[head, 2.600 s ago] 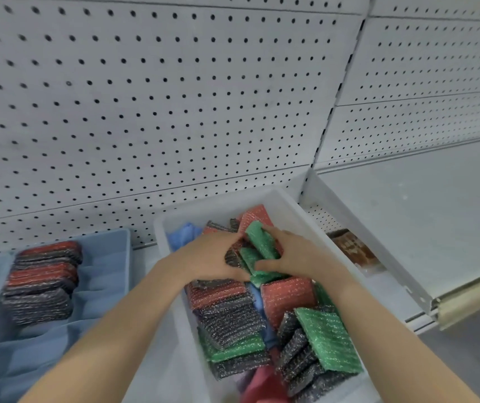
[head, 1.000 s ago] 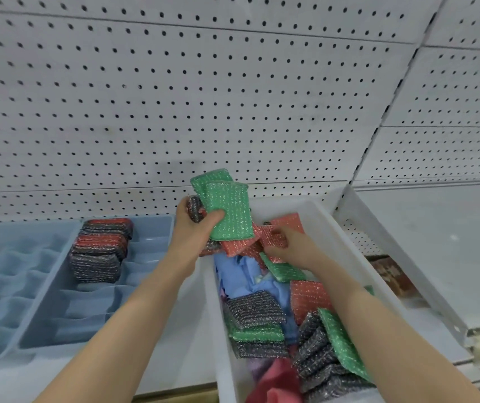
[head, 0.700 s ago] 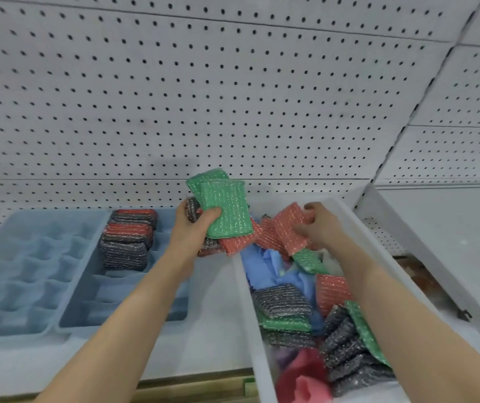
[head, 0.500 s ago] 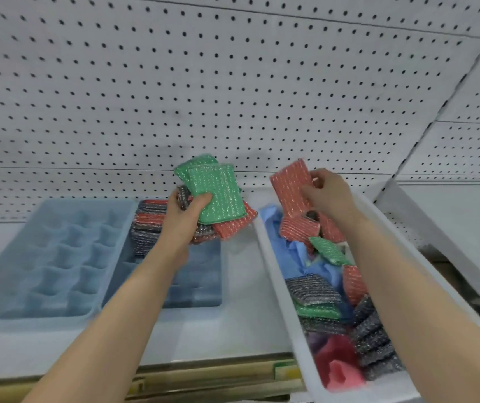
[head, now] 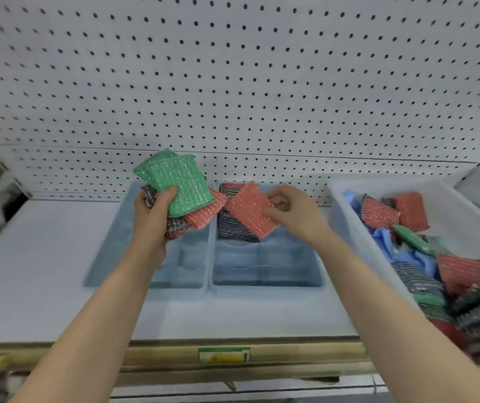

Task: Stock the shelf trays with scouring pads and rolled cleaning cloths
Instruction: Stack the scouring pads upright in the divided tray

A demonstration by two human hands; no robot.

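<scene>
Your left hand (head: 153, 219) gripped a pad bundle (head: 180, 187); your right hand (head: 294, 213) pinched a red pad (head: 250, 210). Trays (head: 265, 266) were mostly unfilled; the 3 o'clock bin (head: 349, 225) held many.

Bin (head: 349, 216) right of trays (head: 265, 274), pads (head: 463, 273) inside

The pegboard wall (head: 262, 82) closes the back behind the right tray (head: 265, 269). There a dark pad stack (head: 233, 231) fills the rear; the front compartments are open from above. Your right hand (head: 294, 213), pinching a red pad (head: 250, 210), hangs over this stack; your left hand (head: 151, 216), gripping a pad bundle (head: 180, 187), hangs just left of it. The white bin (head: 346, 228) stands near on the right.
</scene>
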